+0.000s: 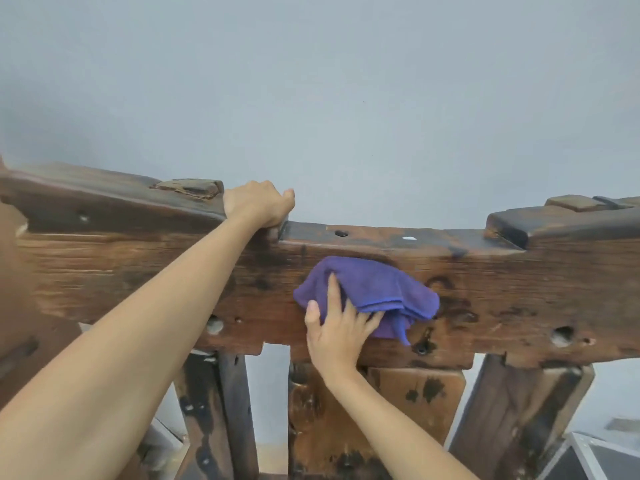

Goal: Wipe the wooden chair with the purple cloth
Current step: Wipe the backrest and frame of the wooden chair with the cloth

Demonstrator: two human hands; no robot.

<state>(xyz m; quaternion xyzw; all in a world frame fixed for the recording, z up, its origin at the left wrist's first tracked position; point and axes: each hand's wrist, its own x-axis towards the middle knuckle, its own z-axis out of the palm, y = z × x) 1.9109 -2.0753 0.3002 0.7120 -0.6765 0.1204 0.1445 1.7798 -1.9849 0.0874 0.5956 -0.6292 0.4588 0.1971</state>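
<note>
Your right hand (334,332) presses the bunched purple cloth (372,294) flat-fingered against the front of the wooden chair (519,289), on its broad top rail. Farther up, your left hand (258,202) curls closed over the rail's upper edge, steadying it. Wiping looks mid-course: rail ends and slats below likely remain. No containers show.

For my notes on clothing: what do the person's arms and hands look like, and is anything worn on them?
Both arms are bare as far as the picture shows: no sleeves are visible. The left hand and the right hand carry no gloves, and no rings, watch or bracelets can be seen. The fingernails look short and unpainted.
</note>
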